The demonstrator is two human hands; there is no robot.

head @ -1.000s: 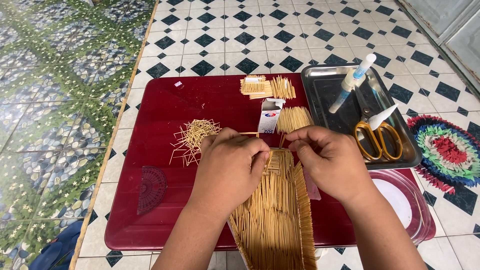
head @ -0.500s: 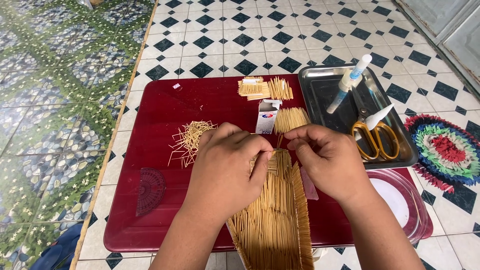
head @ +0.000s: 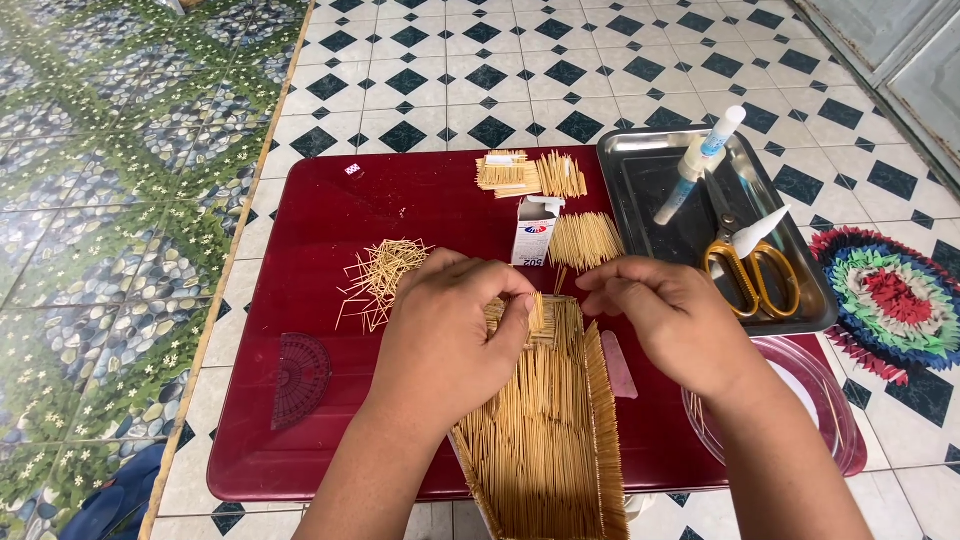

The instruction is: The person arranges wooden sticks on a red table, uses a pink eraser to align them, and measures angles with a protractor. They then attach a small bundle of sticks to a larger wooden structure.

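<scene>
Since half a second ago our right hand [head: 668,322] has lifted off, fingers loosely curled and empty, while our left hand [head: 452,330] pinches the far edge of the light, brittle glued-toothpick panel [head: 548,420] on the red surface [head: 330,215], best held by its edges.

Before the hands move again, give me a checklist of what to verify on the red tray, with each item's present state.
1. Left hand pinching a small bundle of sticks at the top of the flat panel of glued wooden toothpicks: ok.
2. Right hand holding anything: cannot tell, fingers curled, nothing visible.
3. Loose pile of wooden toothpicks lying on the red rectangular tray, beside the left hand: ok.
4. Yellow-handled scissors resting in the metal tray, apart from both hands: ok.
5. White glue tube with blue label capped: cannot tell.
6. Small white carton upright, flap open: ok.
</scene>
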